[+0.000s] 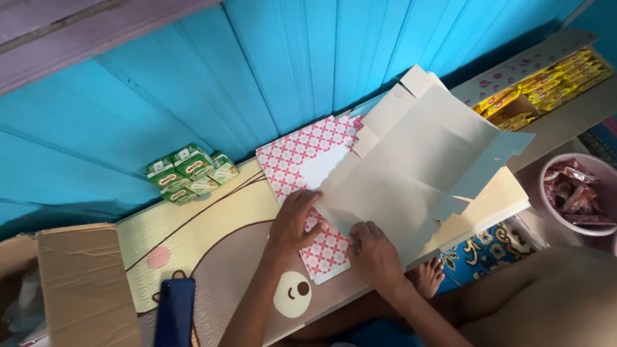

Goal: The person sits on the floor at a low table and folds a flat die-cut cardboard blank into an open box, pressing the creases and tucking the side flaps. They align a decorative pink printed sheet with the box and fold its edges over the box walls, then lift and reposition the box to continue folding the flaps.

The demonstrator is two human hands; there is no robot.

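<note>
Flattened carton blank [411,173] under both hands, long axis up-right.

A blue plank wall [193,83] rises behind a cartoon-printed board [212,238], daylight falling evenly.

We see a low cream-and-brown surface [212,238] printed with a cartoon bear, set against the far blue wall. On it, far left, sit small green drink cartons [191,173]. At the middle lies a red-and-white patterned sheet [302,154], with an unfolded grey cardboard box blank [411,167] over its right part. A dark blue phone [175,311] rests at the near left edge.
</note>
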